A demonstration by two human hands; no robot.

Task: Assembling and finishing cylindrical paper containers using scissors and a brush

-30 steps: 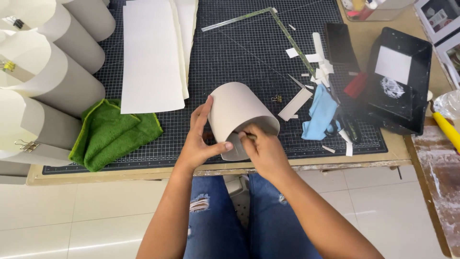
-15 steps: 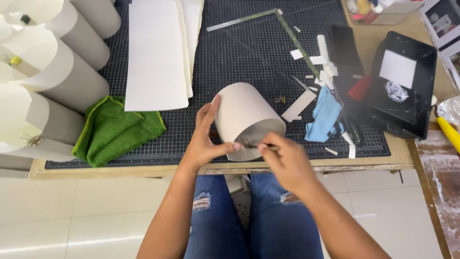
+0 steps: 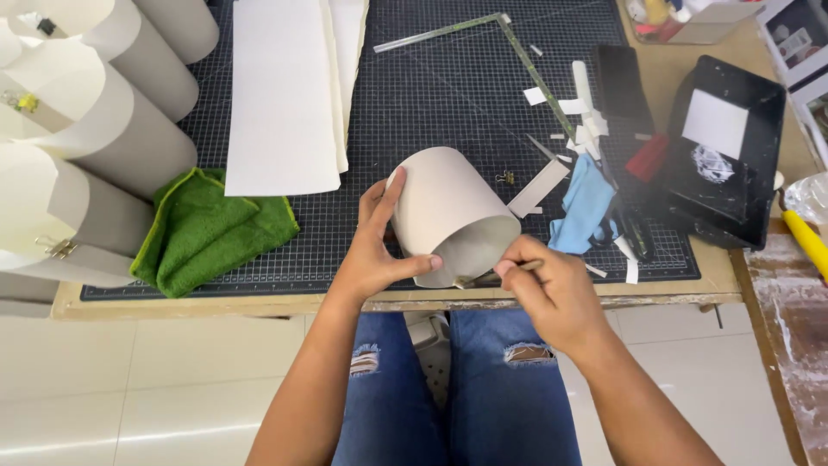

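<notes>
A paper cylinder [image 3: 448, 211] lies tilted at the near edge of the cutting mat [image 3: 431, 95], its open end toward the person. The left hand [image 3: 375, 250] grasps its side, thumb on the rim. The right hand [image 3: 552, 289] pinches a thin brush [image 3: 496, 276] whose tip touches the rim. A green cloth [image 3: 211, 233] lies to the left, paper sheets [image 3: 285, 95] beyond, and a blue cloth [image 3: 582, 203] to the right.

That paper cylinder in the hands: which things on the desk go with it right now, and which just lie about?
In use:
paper cylinder
left hand steadying it
right hand with a thin brush at its rim

Lying about:
green cloth
blue cloth
flat paper sheets
black tray
metal ruler
</notes>
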